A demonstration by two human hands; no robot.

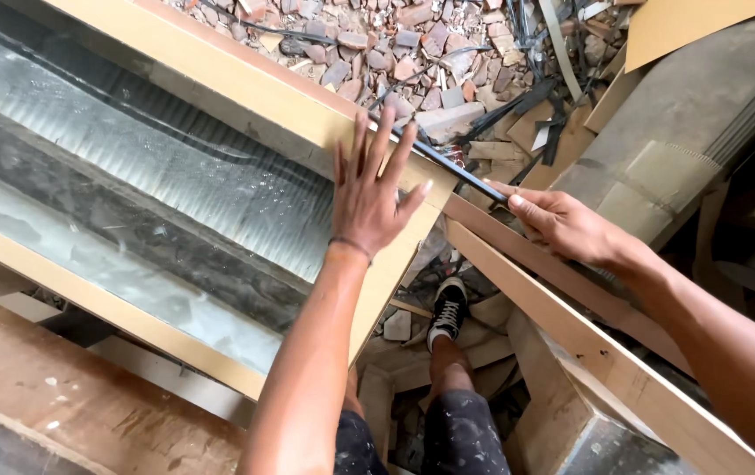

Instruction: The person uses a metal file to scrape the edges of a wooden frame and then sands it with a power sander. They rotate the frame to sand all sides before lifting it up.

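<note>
Ribbed glass set in a pale wooden frame (pixel 219 84) lay tilted at the left; the left hand (pixel 368 189) pressed flat on its corner, fingers spread. Right of it, the right hand (pixel 562 224) pinched a thin black strip (pixel 456 167) against the frame's edge. Uneven pressure might have cracked the pane, and rubble (pixel 395 44) below offered poor footing.

The thin black metal strip (pixel 456 167) vanishes under the right hand (pixel 562 224); the ribbed glass wooden-framed panel (pixel 175 176), beneath the left hand (pixel 368 198), runs off the picture's left edge.
</note>
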